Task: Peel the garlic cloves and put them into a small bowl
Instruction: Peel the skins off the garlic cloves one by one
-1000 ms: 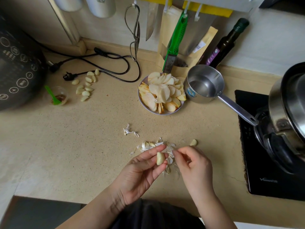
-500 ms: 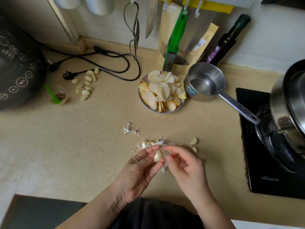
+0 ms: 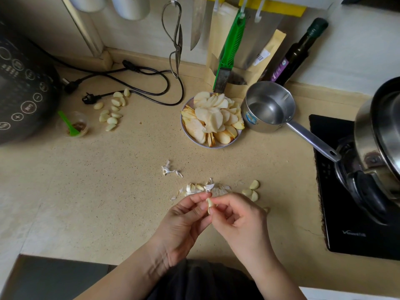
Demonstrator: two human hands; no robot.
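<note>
Garlic clove centre frame, pinched between left hand and right hand fingertips, both curled on it, skins pile just above, peeled cloves upper left, counter

The bench is sandy beige with fine dark speckles. Pale cream garlic cloves lie beside a black cord. A bright green spoon sits in a clear cup. The saucepan is silvery steel, the bottle dark with a purple label, the cooktop glossy black.
</note>
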